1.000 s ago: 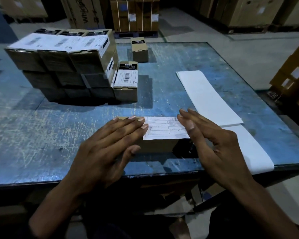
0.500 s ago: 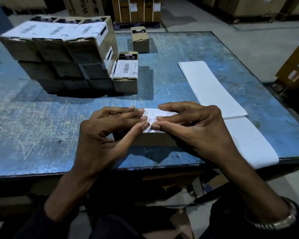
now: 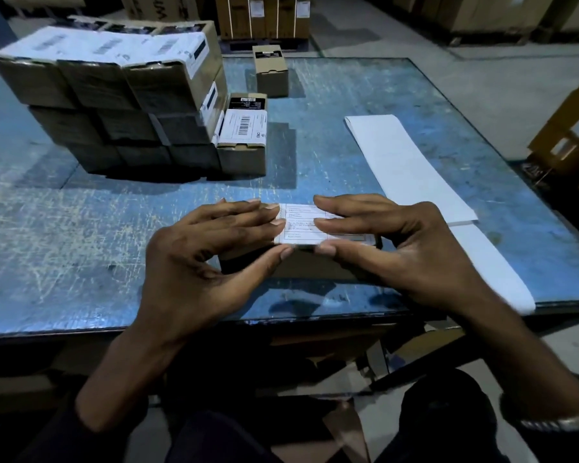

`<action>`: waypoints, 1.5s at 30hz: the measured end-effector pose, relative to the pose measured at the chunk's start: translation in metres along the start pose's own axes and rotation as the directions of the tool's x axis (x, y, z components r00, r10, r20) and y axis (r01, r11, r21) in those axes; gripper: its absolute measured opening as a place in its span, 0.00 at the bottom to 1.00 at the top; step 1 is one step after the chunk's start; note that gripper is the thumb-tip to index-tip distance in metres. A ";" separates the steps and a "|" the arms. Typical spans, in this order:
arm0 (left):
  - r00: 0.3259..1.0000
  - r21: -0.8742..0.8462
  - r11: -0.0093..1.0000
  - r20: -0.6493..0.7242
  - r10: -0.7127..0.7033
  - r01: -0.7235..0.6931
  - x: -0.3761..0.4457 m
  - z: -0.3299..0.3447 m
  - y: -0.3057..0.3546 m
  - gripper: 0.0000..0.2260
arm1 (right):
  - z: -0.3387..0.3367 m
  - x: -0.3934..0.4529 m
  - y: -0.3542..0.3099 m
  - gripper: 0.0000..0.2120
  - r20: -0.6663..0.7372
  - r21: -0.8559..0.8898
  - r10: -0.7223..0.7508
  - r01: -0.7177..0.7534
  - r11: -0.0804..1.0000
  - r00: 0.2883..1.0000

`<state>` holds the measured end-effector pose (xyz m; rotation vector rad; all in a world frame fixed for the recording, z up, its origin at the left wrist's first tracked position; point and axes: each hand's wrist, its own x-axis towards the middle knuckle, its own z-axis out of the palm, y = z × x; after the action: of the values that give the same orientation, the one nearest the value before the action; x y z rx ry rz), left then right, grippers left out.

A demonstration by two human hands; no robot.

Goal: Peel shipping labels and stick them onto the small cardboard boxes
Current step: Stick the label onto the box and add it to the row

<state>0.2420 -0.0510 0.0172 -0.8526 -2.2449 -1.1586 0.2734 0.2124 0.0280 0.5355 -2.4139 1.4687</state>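
A small cardboard box lies near the front edge of the blue table. A white shipping label lies on its top. My left hand covers the box's left half, with straight fingers flat on the label's left end and the thumb at its front edge. My right hand mirrors it on the right half, fingers pressing the label and thumb at the front edge. Most of the box is hidden under both hands.
A stack of labelled boxes stands at the back left, with one labelled box beside it. A lone small box stands farther back. A long white label strip runs along the table's right side. Large cartons stand around on the floor.
My hands first lay flat at the label's two ends, then pinched together at its middle. Now they have spread a little and press the label down on the box.
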 end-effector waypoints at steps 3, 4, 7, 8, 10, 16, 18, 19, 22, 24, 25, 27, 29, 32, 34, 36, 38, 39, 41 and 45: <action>0.998 -0.015 0.999 -0.057 -0.040 0.039 0.002 0.005 0.005 0.13 | 0.007 0.000 0.005 0.14 -0.071 -0.057 -0.079 0.075 0.996 0.994; 0.997 -0.006 0.999 -0.071 -0.042 0.042 0.002 0.007 0.006 0.13 | 0.005 0.000 0.006 0.16 -0.040 -0.076 -0.109 0.106 0.992 0.993; 0.996 0.014 0.999 -0.077 -0.046 0.048 0.001 0.010 0.007 0.12 | -0.014 0.001 0.008 0.21 0.160 -0.074 -0.133 0.146 0.986 0.978; 0.997 0.019 0.999 -0.066 -0.046 0.047 0.001 0.010 0.007 0.12 | -0.022 0.004 0.007 0.23 0.240 -0.078 -0.105 0.127 0.989 0.965; 0.998 0.007 0.999 -0.054 -0.041 0.042 0.001 0.010 0.006 0.12 | -0.035 0.007 0.006 0.25 0.336 -0.049 -0.009 0.027 0.998 0.942; 0.997 0.046 0.996 -0.024 -0.075 0.076 -0.001 0.011 0.010 0.13 | -0.030 -0.006 0.019 0.23 0.175 0.085 -0.003 -0.012 0.996 0.985; 0.998 0.062 0.997 -0.030 -0.051 0.053 -0.001 0.008 0.014 0.13 | -0.034 -0.007 0.020 0.26 0.225 0.062 -0.009 -0.005 0.998 0.974; 0.999 0.083 0.996 -0.038 -0.039 0.042 0.001 0.007 0.017 0.12 | -0.036 -0.006 0.019 0.26 0.240 0.049 -0.001 -0.011 0.999 0.971; 0.999 0.218 0.976 -0.044 0.006 0.004 0.009 0.007 0.028 0.17 | -0.038 -0.004 0.015 0.27 0.263 0.036 0.019 -0.029 0.999 0.965; 0.996 0.236 0.968 -0.024 0.090 -0.082 0.012 0.016 0.030 0.17 | -0.038 -0.006 0.016 0.27 0.253 0.028 0.003 -0.010 1.000 0.967; 0.992 0.205 0.971 0.005 0.127 -0.126 0.011 0.021 0.027 0.15 | -0.037 -0.007 0.016 0.27 0.238 0.033 0.000 -0.008 0.999 0.971; 0.980 0.171 0.965 0.049 0.194 -0.200 0.007 0.028 0.021 0.11 | -0.030 -0.010 0.014 0.24 0.167 0.087 0.020 -0.035 0.996 0.986; 0.968 0.200 0.947 0.062 0.245 -0.253 0.001 0.030 0.015 0.10 | -0.019 -0.012 0.013 0.18 0.027 0.124 0.020 -0.023 0.992 0.999; 0.960 0.237 0.931 0.103 0.260 -0.278 -0.005 0.030 0.013 0.15 | -0.011 -0.014 0.017 0.18 -0.066 -0.063 -0.110 0.106 0.992 0.992; 0.959 0.248 0.930 0.148 0.242 -0.273 -0.007 0.028 0.013 0.20 | -0.013 -0.015 0.020 0.21 -0.004 -0.144 -0.168 0.166 0.975 0.986; 0.960 0.239 0.937 0.177 0.215 -0.254 -0.007 0.023 0.014 0.24 | -0.017 -0.017 0.017 0.22 0.031 -0.179 -0.172 0.175 0.968 0.985; 0.965 0.241 0.943 0.181 0.189 -0.229 -0.007 0.020 0.017 0.25 | -0.021 -0.020 0.009 0.23 0.045 -0.229 -0.151 0.158 0.960 0.987; 0.967 0.248 0.943 0.184 0.178 -0.221 -0.007 0.020 0.019 0.25 | -0.021 -0.020 0.003 0.23 0.039 -0.262 -0.139 0.144 0.954 0.990; 0.969 0.251 0.947 0.194 0.153 -0.200 -0.009 0.018 0.020 0.28 | -0.014 -0.018 -0.006 0.23 -0.041 -0.308 -0.122 0.104 0.946 0.992; 0.973 0.199 0.964 0.185 0.141 -0.178 -0.009 0.016 0.014 0.30 | 0.011 -0.012 -0.001 0.18 -0.226 -0.381 -0.196 0.099 0.919 0.954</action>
<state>0.2565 -0.0338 0.0106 -1.0546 -2.3333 -0.7797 0.2846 0.2041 0.0187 0.4002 -2.2986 0.9263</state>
